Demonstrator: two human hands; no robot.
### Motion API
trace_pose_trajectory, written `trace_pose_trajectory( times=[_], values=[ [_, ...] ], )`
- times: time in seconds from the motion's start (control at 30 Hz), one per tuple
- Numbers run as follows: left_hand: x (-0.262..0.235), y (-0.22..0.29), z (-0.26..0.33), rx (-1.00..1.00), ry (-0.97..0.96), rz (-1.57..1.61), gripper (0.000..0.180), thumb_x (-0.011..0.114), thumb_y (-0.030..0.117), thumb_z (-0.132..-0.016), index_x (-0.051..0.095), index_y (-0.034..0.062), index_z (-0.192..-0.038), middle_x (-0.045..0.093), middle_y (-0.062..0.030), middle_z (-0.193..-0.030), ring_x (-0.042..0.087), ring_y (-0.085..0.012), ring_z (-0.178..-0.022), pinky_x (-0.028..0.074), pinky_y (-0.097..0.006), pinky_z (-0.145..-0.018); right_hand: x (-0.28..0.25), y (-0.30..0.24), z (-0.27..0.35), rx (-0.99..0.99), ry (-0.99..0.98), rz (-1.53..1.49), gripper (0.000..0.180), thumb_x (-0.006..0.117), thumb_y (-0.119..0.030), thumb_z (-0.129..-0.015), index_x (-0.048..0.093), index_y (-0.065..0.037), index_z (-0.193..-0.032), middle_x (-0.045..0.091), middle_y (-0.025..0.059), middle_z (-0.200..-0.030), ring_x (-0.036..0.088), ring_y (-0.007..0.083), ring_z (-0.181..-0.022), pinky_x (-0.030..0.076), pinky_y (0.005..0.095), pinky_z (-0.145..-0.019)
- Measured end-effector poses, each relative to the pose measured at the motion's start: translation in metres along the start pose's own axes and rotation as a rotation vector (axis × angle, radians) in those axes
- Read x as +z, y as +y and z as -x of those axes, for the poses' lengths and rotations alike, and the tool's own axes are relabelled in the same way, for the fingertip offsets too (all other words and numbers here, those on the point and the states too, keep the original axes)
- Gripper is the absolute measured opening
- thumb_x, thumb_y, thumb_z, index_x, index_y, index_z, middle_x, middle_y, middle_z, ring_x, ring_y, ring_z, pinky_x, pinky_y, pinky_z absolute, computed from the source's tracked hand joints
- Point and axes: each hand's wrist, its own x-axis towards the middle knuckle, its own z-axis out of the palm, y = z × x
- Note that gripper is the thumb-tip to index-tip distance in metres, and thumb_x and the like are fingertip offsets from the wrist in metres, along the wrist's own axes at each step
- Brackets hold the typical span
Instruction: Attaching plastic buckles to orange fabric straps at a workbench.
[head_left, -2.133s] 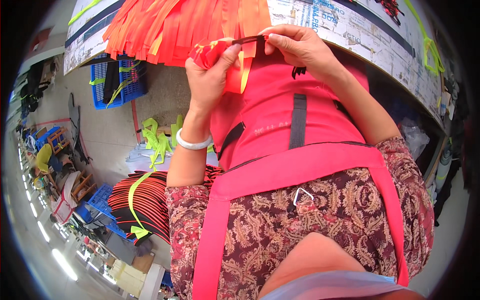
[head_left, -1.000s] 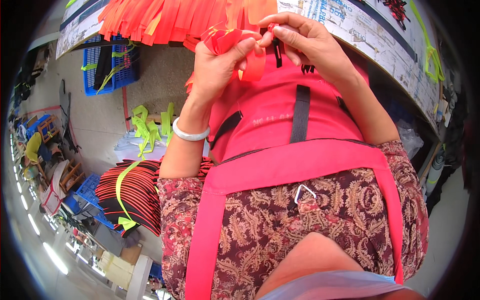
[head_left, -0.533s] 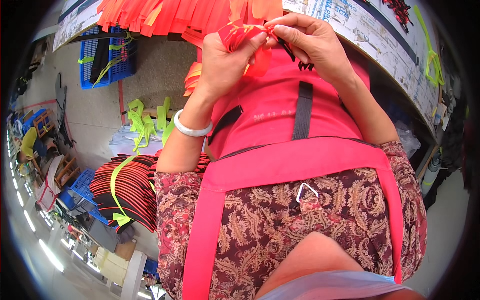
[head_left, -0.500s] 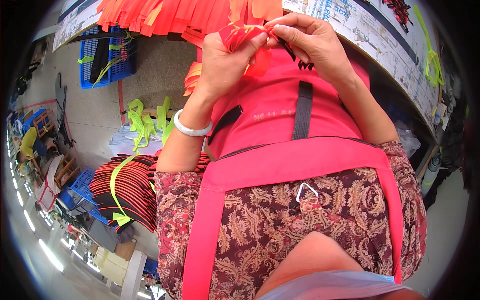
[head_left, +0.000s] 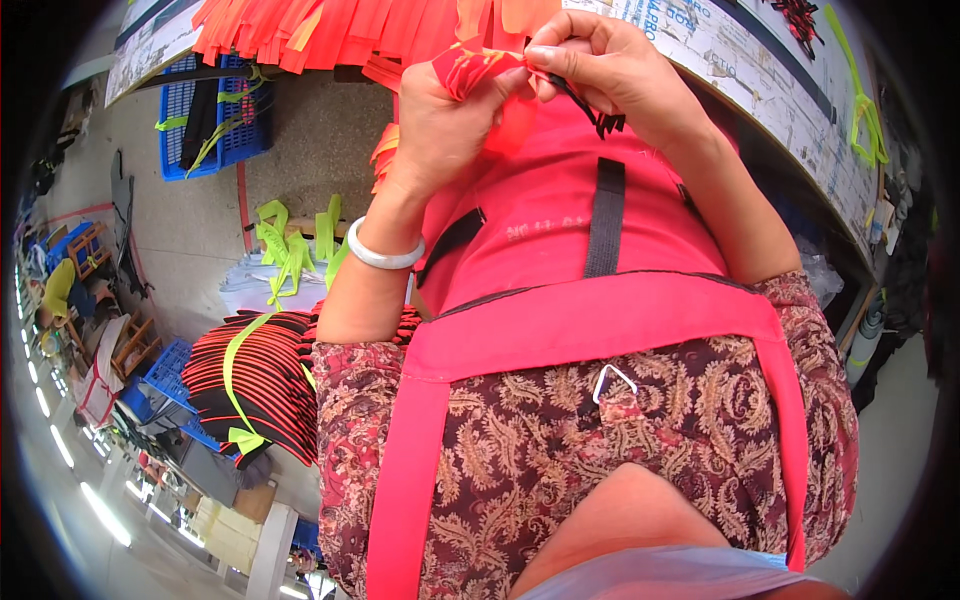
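My left hand (head_left: pixel 440 130), with a pale bangle at the wrist, is closed round a folded bundle of red-orange fabric strips (head_left: pixel 468 70). Beside it, my right hand (head_left: pixel 630 80) pinches at the bundle's end with thumb and forefinger. Thin black strips (head_left: pixel 606 123) hang below the right fingers, some of them hidden by the palm. Both hands are close together above my pink-red apron (head_left: pixel 540 190), at the table's near edge. A long row of loose orange strips (head_left: pixel 335 30) lies over that edge beyond the left hand.
The table (head_left: pixel 770 115) carries yellow-green ribbon (head_left: pixel 865 130) and a small red-and-black heap (head_left: pixel 800 25) at right. A blue crate (head_left: pixel 245 110) stands at far left. Nearer lie yellow-green strips (head_left: pixel 290 255) and a tied stack of black-and-red pieces (head_left: pixel 260 385).
The right hand has shifted slightly left and tilted at the bundle's end. More of the black strips shows below it. My left hand has barely moved.
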Motion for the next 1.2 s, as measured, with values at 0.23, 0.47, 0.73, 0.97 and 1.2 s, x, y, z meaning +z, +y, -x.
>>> trace_pose_trajectory(
  times=[0.23, 0.47, 0.73, 0.97, 1.2],
  values=[
    [-0.001, -0.004, 0.0, -0.008, 0.048, 0.068, 0.008, 0.064, 0.007, -0.086, 0.071, 0.0018, -0.085, 0.068, -0.0006, -0.07, 0.052, -0.0032, -0.054, 0.041, -0.019, -0.048, -0.001, 0.019, -0.001, -0.005, 0.071, -0.048, 0.018, 0.061, -0.023, -0.091, 0.062, -0.006, -0.095, 0.058, -0.0044, -0.067, 0.03, -0.0014, -0.043, 0.019, 0.0162, -0.038],
    [-0.015, 0.001, -0.006, -0.071, -0.005, 0.219, 0.009, 0.067, 0.007, -0.084, 0.069, -0.001, -0.086, 0.066, -0.0027, -0.071, 0.053, -0.0048, -0.055, 0.041, -0.019, -0.049, 0.012, 0.033, 0.001, 0.088, 0.085, -0.307, 0.02, 0.065, -0.021, -0.089, 0.067, -0.004, -0.098, 0.056, -0.0052, -0.065, 0.034, -0.0007, -0.047, 0.022, 0.0172, -0.042],
    [-0.029, 0.015, -0.002, -0.256, -0.054, 0.385, 0.015, 0.068, 0.009, -0.083, 0.067, -0.001, -0.095, 0.062, -0.0027, -0.068, 0.054, -0.0077, -0.054, 0.038, -0.02, -0.046, 0.016, 0.008, 0.016, -0.114, 0.11, 0.017, 0.015, 0.063, -0.018, -0.09, 0.064, -0.005, -0.097, 0.055, -0.0043, -0.067, 0.035, -0.0018, -0.045, 0.025, 0.0156, -0.04],
    [-0.032, 0.018, 0.0, -0.309, -0.12, 0.389, 0.019, 0.062, 0.011, -0.086, 0.064, -0.0036, -0.098, 0.061, -0.0062, -0.07, 0.052, -0.0106, -0.054, 0.036, -0.021, -0.046, 0.013, -0.003, 0.018, -0.086, 0.006, 0.026, 0.016, 0.065, -0.017, -0.088, 0.065, -0.003, -0.094, 0.061, -0.0013, -0.076, 0.043, -0.0022, -0.053, 0.03, 0.0141, -0.044],
    [-0.034, 0.021, -0.002, -0.312, -0.146, 0.321, 0.018, 0.063, 0.011, -0.085, 0.065, -0.0031, -0.097, 0.061, -0.0067, -0.069, 0.054, -0.0115, -0.054, 0.037, -0.022, -0.047, 0.01, 0.008, 0.011, -0.142, -0.007, 0.089, 0.015, 0.067, -0.017, -0.086, 0.064, -0.002, -0.09, 0.063, 0.0005, -0.079, 0.052, 0.0012, -0.067, 0.039, 0.0154, -0.055]
  ],
)
